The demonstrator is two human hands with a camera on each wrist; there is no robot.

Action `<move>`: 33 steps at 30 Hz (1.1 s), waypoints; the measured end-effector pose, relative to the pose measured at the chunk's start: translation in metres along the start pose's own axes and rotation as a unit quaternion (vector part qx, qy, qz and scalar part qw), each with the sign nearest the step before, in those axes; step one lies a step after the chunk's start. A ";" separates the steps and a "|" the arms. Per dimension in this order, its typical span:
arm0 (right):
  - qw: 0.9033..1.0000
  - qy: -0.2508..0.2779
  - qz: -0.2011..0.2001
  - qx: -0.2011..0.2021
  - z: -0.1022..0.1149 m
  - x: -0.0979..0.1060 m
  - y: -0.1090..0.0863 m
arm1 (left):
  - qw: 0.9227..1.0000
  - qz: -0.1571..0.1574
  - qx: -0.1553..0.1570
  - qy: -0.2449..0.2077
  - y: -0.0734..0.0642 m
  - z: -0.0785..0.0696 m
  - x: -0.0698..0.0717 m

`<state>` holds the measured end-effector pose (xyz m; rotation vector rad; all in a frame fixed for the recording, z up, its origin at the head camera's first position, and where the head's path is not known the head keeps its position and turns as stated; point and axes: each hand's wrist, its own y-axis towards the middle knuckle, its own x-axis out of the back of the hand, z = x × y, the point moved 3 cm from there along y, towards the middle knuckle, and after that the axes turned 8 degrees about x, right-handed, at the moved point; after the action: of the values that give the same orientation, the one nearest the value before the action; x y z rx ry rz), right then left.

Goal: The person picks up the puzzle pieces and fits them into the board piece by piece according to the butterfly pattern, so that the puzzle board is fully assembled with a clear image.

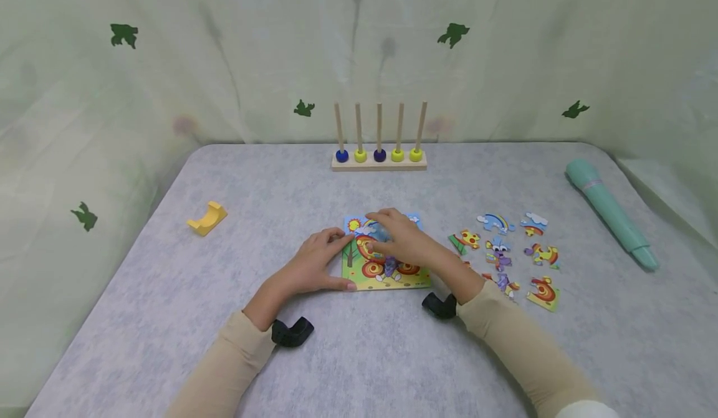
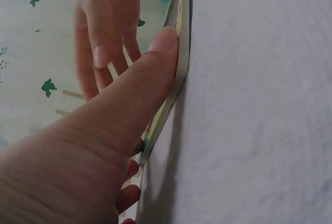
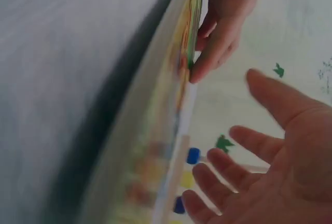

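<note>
A square puzzle board lies on the table, its picture showing a sun, a tree and red-orange swirls. My left hand is at its left side. The straight thumb rests on the front left corner and the forefinger touches the left edge higher up; in the left wrist view the thumb lies along the board's edge. Over the board hovers my right hand, hiding part of the picture. Its spread fingers hold nothing, as the right wrist view shows at the palm.
Several loose puzzle pieces lie right of the board, some partly behind the right forearm. A peg stand with blue and yellow beads stands at the back. The yellow curved block lies left, a teal microphone-shaped object far right.
</note>
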<state>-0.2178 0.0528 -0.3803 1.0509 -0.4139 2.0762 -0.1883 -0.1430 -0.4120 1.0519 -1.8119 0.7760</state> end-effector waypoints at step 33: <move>0.956 0.015 -0.269 -0.116 -0.114 0.085 -0.146 | 1.000 0.004 0.016 -0.004 -0.001 -0.001 0.000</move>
<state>-0.2026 0.2556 -0.3893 0.8714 -0.3046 1.5162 -0.1872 -0.1424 -0.4112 1.0693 -1.8172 0.8085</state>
